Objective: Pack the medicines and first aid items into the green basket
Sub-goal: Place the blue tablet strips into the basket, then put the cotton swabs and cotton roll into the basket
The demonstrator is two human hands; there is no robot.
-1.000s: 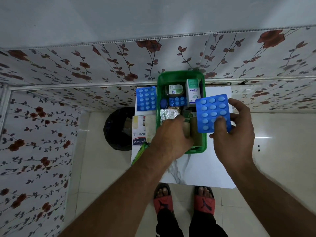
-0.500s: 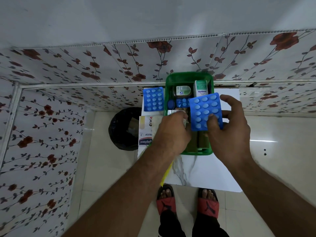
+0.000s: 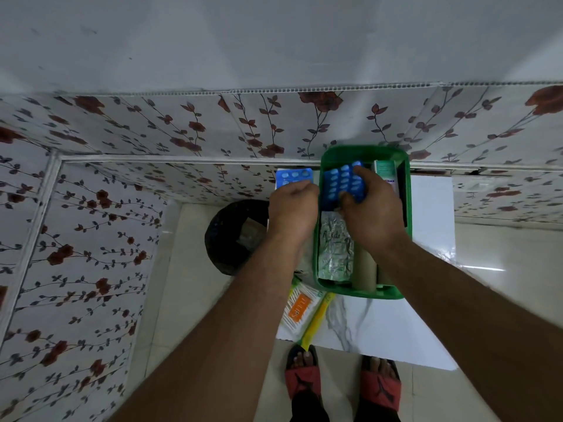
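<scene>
At the bottom of the frame, two feet in red sandals (image 3: 341,388) stand on a pale tiled floor, in front of a small white marbled table (image 3: 426,324). Both bare forearms reach up from the lower edge toward the middle of the picture.

On the table's near left corner lie an orange packet of cotton swabs (image 3: 300,309) and a yellow tube (image 3: 316,324), not yet packed. Both look light; the tube could be pinched at its middle, the packet by its long edges.

Just beyond, right of centre, sits the green basket (image 3: 407,214). Its near half holds a crinkled foil strip (image 3: 335,248) and a brown cardboard roll (image 3: 364,272).

The right hand (image 3: 373,214) is inside the basket, fingers and thumb pinching a blue blister pack (image 3: 342,184) of pills, laying it in the far half. It is a thin, stiff, light sheet, probably slippery on its flat faces, so its edges give the surest hold. A white and green medicine box (image 3: 386,173) stands against the basket's right wall.

The left hand (image 3: 292,208), just left of the basket, is curled over a second blue pack (image 3: 294,176) on the table's far left; whether it has gripped it cannot be told. A black bin (image 3: 231,236) sits on the floor to the left. Flowered wall panels (image 3: 182,126) fill the background.
</scene>
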